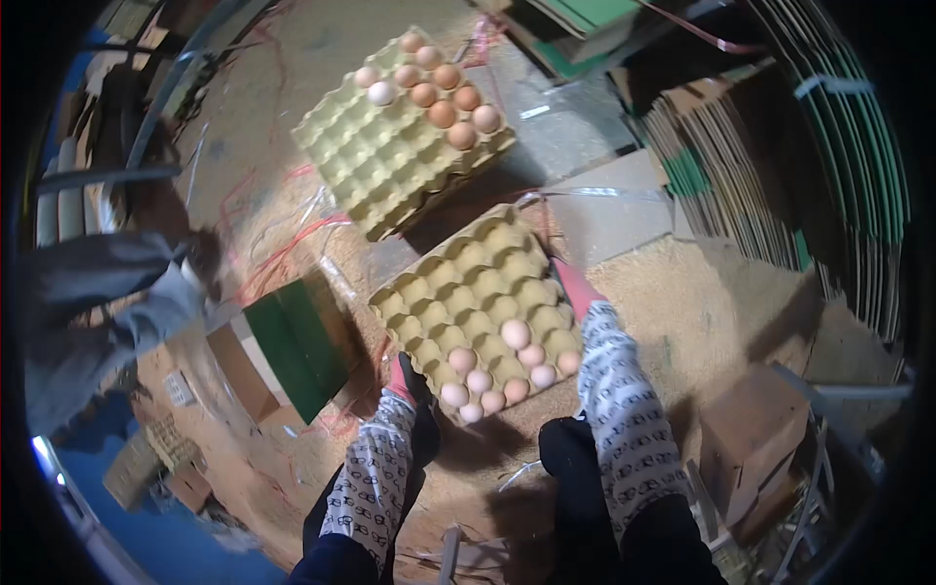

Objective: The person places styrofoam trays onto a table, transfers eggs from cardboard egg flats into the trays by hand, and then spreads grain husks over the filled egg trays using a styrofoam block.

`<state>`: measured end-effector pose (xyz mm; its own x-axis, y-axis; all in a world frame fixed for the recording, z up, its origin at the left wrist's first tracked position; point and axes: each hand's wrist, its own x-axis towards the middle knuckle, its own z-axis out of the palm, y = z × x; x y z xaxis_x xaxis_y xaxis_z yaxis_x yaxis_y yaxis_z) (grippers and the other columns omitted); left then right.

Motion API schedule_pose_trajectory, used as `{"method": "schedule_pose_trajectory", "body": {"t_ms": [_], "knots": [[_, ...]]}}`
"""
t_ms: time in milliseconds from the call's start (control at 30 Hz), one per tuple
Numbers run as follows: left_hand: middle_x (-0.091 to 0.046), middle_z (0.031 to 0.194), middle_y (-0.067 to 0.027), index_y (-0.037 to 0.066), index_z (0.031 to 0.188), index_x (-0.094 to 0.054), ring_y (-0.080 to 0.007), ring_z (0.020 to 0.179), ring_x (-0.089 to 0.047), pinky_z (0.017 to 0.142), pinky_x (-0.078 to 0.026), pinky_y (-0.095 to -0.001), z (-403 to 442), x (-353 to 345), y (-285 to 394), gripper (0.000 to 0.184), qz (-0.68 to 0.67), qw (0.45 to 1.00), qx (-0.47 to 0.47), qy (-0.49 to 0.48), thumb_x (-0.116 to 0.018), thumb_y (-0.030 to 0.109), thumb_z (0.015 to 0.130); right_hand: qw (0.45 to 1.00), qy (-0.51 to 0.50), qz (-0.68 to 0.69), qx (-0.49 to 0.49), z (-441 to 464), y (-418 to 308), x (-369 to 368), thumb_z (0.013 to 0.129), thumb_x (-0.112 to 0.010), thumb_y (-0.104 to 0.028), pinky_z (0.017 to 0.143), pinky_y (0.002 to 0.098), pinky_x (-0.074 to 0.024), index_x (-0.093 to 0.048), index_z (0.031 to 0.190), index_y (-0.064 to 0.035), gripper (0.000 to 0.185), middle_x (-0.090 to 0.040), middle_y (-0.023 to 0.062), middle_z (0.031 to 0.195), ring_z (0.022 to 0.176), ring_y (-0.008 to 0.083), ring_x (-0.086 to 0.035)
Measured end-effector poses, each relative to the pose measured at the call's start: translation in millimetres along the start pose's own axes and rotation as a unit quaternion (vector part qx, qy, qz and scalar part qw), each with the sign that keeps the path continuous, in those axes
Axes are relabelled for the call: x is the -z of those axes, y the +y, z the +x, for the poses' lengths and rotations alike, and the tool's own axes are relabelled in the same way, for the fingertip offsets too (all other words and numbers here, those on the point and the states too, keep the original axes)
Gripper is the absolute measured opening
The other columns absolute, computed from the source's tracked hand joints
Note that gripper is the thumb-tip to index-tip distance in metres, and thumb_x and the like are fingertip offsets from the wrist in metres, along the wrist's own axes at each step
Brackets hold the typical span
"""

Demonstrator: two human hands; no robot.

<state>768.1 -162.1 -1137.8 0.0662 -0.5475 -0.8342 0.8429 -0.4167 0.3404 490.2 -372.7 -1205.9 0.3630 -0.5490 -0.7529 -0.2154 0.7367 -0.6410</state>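
Note:
A pulp egg tray [458,283] is held up between my two hands, slightly tilted in the view. Several pale and pinkish eggs [492,399] sit in the cups along its near side, while the far cups hold none. My left hand [399,377] grips the tray's near left side, its fingers mostly hidden beneath the edge. On the right side, my right hand [577,287] grips the other edge, fingers partly out of sight. Beyond it stands a stack of egg trays [356,156], with several brown and pale eggs [442,114] in the top one's far and right cups.
A green-topped carton [297,349] stands at left, near a person's grey trouser leg [107,302]. Bundled flat cardboard [721,175] leans at right, with a brown box [751,429] lower down. Red and clear strapping [283,249] lies loose on the dusty floor.

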Motion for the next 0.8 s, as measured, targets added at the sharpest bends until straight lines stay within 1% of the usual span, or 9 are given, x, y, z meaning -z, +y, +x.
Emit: {"method": "schedule_pose_trajectory", "body": {"t_ms": [100,167,233,267,367,533,600,700,800], "knots": [[-0.061,0.101,-0.0045,0.012,0.111,-0.058,-0.0208,0.086,-0.058,0.074,-0.050,-0.0341,13.9,60.6,5.0,0.039,0.133,0.973,0.046,0.182,-0.044,0.044,0.094,0.989,0.120,0.068,-0.046,-79.1,-75.6,-24.5,0.096,-0.040,-0.030,0.093,0.0313,-0.0413,-0.052,0.124,-0.0015,0.042,-0.058,0.0094,0.118,0.105,0.0200,-0.053],[-0.061,0.096,-0.0052,0.013,0.109,-0.059,-0.0212,0.082,-0.057,0.070,-0.050,-0.0343,-20.1,56.4,30.5,0.041,0.233,0.934,0.162,0.216,-0.051,0.048,0.091,0.708,0.175,-0.677,0.104,-119.9,-40.4,-16.5,0.084,-0.049,-0.013,0.093,0.0384,-0.0424,-0.061,0.107,-0.0038,0.028,-0.059,0.0145,0.112,0.107,0.0277,-0.054],[-0.060,0.097,-0.0058,0.012,0.110,-0.058,-0.0216,0.084,-0.057,0.072,-0.049,-0.0345,-45.3,10.4,43.6,0.040,0.345,0.910,0.185,0.136,-0.051,0.046,0.091,0.828,0.162,-0.536,0.008,-218.4,-62.4,-14.5,0.078,-0.049,-0.009,0.090,0.0436,-0.0449,-0.062,0.097,-0.0059,0.024,-0.061,0.0165,0.104,0.100,0.0283,-0.058],[-0.060,0.098,-0.0062,0.012,0.111,-0.057,-0.0217,0.085,-0.056,0.073,-0.049,-0.0345,-62.4,-30.0,40.6,0.040,0.398,0.894,0.188,0.086,-0.050,0.045,0.091,0.726,0.230,-0.620,0.188,-269.9,-35.2,-13.1,0.081,-0.051,-0.014,0.078,0.0420,-0.0474,-0.062,0.094,-0.0046,0.020,-0.063,0.0170,0.094,0.090,0.0288,-0.060],[-0.060,0.100,-0.0072,0.011,0.113,-0.056,-0.0223,0.088,-0.056,0.075,-0.048,-0.0347,-145.5,-170.4,10.5,0.038,0.528,0.827,0.178,-0.078,-0.050,0.042,0.091,0.946,0.317,0.030,-0.054,-488.5,-129.3,-14.7,0.091,-0.055,-0.037,0.073,0.0350,-0.0475,-0.059,0.110,-0.0012,0.040,-0.064,0.0172,0.091,0.084,0.0240,-0.061],[-0.059,0.104,-0.0088,0.009,0.116,-0.054,-0.0232,0.093,-0.055,0.079,-0.047,-0.0351,-335.8,-360.5,-60.5,0.037,0.673,0.654,0.154,-0.309,-0.050,0.036,0.092,0.791,0.567,-0.202,0.109,-848.5,-226.9,22.3,0.085,-0.060,-0.023,0.102,0.0381,-0.0376,-0.047,0.130,-0.0051,0.051,-0.051,0.0171,0.128,0.120,0.0295,-0.048],[-0.058,0.106,-0.0095,0.008,0.118,-0.053,-0.0236,0.095,-0.054,0.080,-0.047,-0.0353,-385.9,-413.4,-68.1,0.037,0.716,0.585,0.138,-0.356,-0.050,0.034,0.092,0.715,0.692,0.079,0.062,-971.1,-257.9,30.3,0.082,-0.064,-0.021,0.092,0.0386,-0.0448,-0.046,0.129,-0.0046,0.053,-0.056,0.0182,0.120,0.109,0.0308,-0.056],[-0.058,0.108,-0.0105,0.007,0.120,-0.052,-0.0241,0.098,-0.054,0.083,-0.046,-0.0355,-443.5,-481.2,-77.2,0.036,0.770,0.502,0.106,-0.379,-0.049,0.031,0.092,0.416,0.890,-0.182,-0.030,-1097.4,-120.7,112.9,0.077,-0.070,-0.023,0.092,0.0416,-0.0425,-0.043,0.131,-0.0043,0.063,-0.055,0.0199,0.116,0.103,0.0353,-0.055],[-0.057,0.110,-0.0115,0.006,0.122,-0.050,-0.0247,0.101,-0.053,0.085,-0.046,-0.0357,-485.6,-533.5,-89.3,0.036,0.803,0.437,0.077,-0.397,-0.049,0.027,0.092,0.374,0.882,-0.155,-0.241,-1164.8,-47.2,177.2,0.074,-0.071,-0.026,0.100,0.0458,-0.0332,-0.039,0.134,-0.0071,0.070,-0.046,0.0177,0.128,0.119,0.0337,-0.044]]}}
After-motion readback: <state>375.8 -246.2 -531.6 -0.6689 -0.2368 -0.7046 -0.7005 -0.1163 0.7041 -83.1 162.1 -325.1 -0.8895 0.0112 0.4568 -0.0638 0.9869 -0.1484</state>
